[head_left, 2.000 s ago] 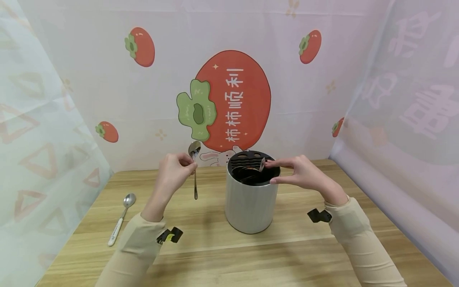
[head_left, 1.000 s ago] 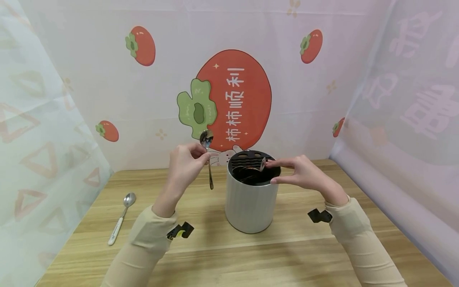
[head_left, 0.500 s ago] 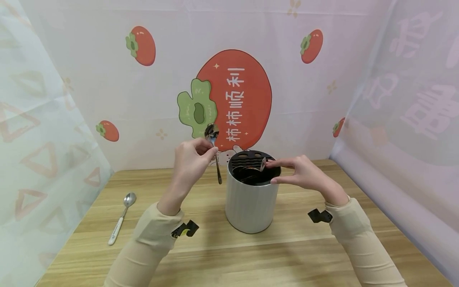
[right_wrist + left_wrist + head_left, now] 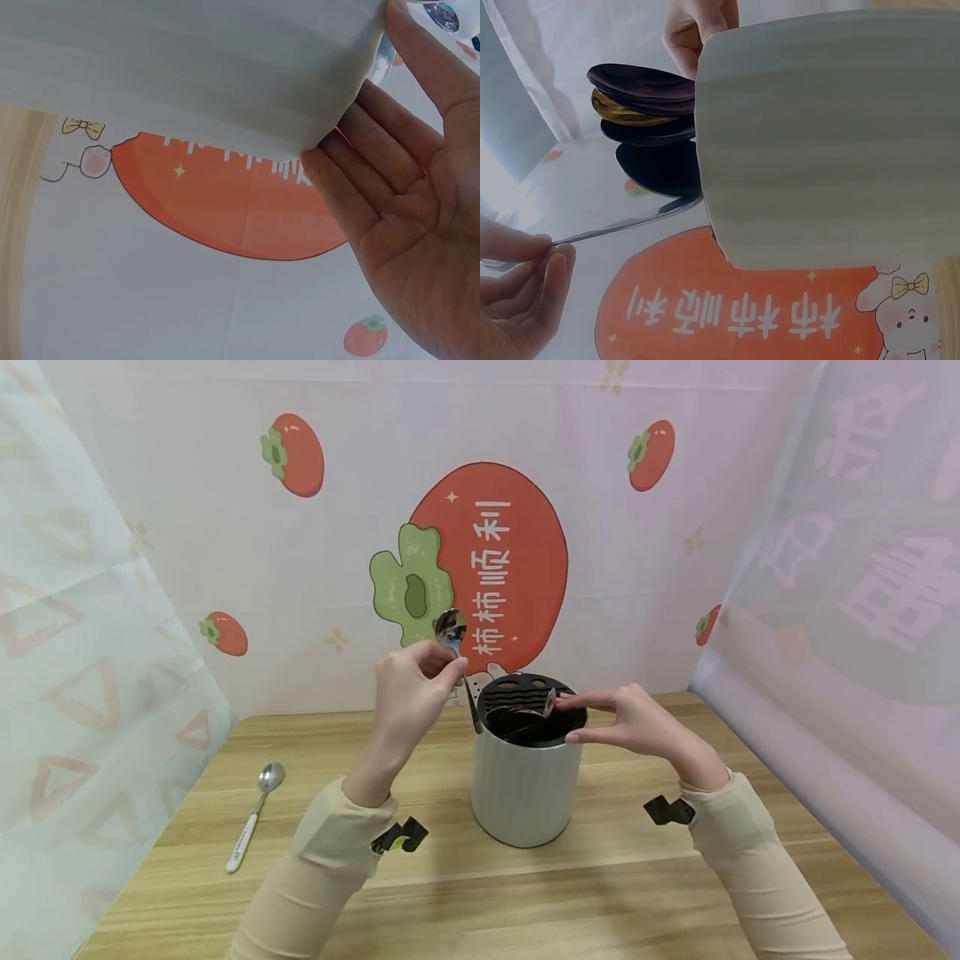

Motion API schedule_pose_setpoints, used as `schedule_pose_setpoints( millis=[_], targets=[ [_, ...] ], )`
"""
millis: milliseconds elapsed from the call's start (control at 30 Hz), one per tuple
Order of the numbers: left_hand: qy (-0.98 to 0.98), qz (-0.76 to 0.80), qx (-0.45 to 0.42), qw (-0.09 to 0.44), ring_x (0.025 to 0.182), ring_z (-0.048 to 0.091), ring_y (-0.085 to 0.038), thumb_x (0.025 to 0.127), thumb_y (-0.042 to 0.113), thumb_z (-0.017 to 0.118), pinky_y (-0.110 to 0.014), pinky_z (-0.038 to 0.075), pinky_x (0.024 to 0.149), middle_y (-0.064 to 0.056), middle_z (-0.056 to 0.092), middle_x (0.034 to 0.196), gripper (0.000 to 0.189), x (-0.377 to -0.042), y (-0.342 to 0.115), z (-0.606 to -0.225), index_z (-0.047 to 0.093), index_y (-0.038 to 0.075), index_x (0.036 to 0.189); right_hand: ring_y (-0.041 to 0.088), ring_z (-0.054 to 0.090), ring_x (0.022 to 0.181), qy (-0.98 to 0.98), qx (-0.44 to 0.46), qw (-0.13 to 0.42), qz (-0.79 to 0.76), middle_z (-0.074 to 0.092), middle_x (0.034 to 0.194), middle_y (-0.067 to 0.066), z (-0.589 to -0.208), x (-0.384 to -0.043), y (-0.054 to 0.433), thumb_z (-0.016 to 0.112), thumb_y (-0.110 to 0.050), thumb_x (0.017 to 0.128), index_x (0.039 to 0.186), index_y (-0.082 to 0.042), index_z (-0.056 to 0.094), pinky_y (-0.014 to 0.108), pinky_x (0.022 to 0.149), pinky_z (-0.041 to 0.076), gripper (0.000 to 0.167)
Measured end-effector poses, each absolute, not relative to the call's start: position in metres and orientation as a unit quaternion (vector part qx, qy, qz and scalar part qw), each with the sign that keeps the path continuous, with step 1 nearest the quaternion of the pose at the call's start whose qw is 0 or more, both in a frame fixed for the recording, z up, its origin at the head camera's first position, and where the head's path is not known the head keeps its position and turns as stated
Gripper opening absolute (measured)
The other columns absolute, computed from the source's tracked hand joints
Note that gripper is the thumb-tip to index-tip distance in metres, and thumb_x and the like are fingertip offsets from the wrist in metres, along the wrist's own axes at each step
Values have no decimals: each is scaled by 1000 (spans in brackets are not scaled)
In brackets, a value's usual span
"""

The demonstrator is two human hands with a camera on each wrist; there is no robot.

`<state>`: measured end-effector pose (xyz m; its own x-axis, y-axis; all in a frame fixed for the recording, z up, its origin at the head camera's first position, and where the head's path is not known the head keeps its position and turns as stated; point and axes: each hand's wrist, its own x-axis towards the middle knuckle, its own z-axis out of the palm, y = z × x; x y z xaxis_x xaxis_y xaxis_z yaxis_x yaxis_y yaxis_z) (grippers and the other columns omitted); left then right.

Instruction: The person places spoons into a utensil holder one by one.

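Note:
My left hand (image 4: 415,693) pinches a metal spoon (image 4: 451,628) between thumb and fingers, bowl up and handle slanting down to the right. In the left wrist view the tip of the spoon's handle (image 4: 630,225) appears at the rim of the white ribbed utensil holder (image 4: 832,150). That holder has a black slotted top (image 4: 525,687); several dark spoons (image 4: 656,169) and a gold spoon (image 4: 622,111) stick out of it. My right hand (image 4: 637,720) touches the holder's right rim with fairly straight fingers; a fingertip is beside a silver spoon bowl (image 4: 550,703).
Another spoon (image 4: 258,818) with a white handle lies on the wooden table (image 4: 360,893), left of my left arm. Behind the table hangs a white cloth (image 4: 165,527) printed with persimmons; a translucent sheet (image 4: 847,610) hangs at the right.
My left hand has moved right and slightly up with the spoon, bringing its handle tip to the holder's left rim. The spoon has tilted more. The right hand has stayed in place.

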<state>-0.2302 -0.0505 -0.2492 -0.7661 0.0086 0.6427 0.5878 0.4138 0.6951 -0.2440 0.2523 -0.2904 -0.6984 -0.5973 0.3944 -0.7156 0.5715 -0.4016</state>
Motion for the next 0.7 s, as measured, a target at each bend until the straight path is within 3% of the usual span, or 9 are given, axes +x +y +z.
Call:
schedule_pose_setpoints(
  millis=[700],
  targets=[
    [-767, -524, -213, 302, 61, 66, -11, 82, 12, 73, -22, 53, 57, -5, 71, 70, 9, -232, -33, -253, 71, 4, 79, 15, 61, 114, -880, 371, 111, 276, 67, 119, -2, -291, -245, 252, 75, -33, 80, 118, -21, 67, 41, 95, 49, 40]
  ],
)
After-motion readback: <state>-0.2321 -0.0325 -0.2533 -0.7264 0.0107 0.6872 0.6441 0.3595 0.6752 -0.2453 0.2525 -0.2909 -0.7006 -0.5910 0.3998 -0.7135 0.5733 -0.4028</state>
